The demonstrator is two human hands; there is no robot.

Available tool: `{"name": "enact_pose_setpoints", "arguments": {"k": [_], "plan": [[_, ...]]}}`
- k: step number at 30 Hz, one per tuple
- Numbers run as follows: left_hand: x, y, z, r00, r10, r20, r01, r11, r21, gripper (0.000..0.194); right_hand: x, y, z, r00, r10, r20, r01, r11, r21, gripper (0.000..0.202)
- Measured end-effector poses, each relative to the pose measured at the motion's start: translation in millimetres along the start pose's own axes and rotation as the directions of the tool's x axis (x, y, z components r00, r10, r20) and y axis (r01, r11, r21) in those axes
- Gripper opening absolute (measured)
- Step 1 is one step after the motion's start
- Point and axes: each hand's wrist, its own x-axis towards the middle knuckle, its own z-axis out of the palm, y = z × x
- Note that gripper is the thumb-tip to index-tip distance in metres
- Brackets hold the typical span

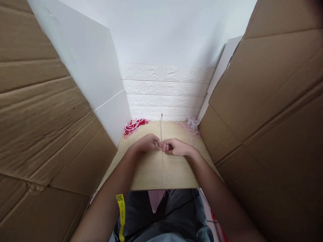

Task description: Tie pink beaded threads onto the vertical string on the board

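A thin pale cord runs down the middle of the wooden board. Its far end meets a small dark fixing by the wall, and its loose near end hangs over the board's front edge. The upper stretch looks thicker, like a braid. My left hand comes in from the left, thumb and fingertips pinched at the cord. From the opposite side, my right hand pinches at the same spot, fingers curled. The fingertips nearly meet; the fine strands between them are too small to make out.
A tangle of red and white cords lies at the board's back left. Pale pink cords and small clear plastic cups are at the back right. Tall cardboard walls flank both sides; a white brick-pattern wall closes the back.
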Motion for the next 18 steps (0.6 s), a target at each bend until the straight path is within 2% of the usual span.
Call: {"name": "enact_pose_setpoints", "arguments": {"k": [6,10,14,18], "plan": [[0.4,1.6,0.5,0.998,0.025,0.062,-0.029,0.997,0.066,0.027,0.1,0.4,0.1,1.000,-0.009,-0.005,0.009,1.000,0.022,0.015],[-0.7,0.3,-0.9,0.998,0.032,0.055,-0.037,0.996,0.086,0.025,0.0,-0.7,-0.3,1.000,0.002,-0.003,-0.002,1.000,0.011,0.018],[-0.2,-5.9,-2.9,0.998,0.003,-0.062,0.005,0.992,0.128,0.023,0.2,1.9,-0.8,1.000,0.006,-0.005,-0.006,1.000,-0.011,0.019],[1.7,-16.5,-5.5,0.972,-0.077,-0.222,0.115,0.980,0.164,0.020,0.2,5.1,-1.0,1.000,-0.005,-0.006,0.005,0.999,-0.037,0.020]]}}
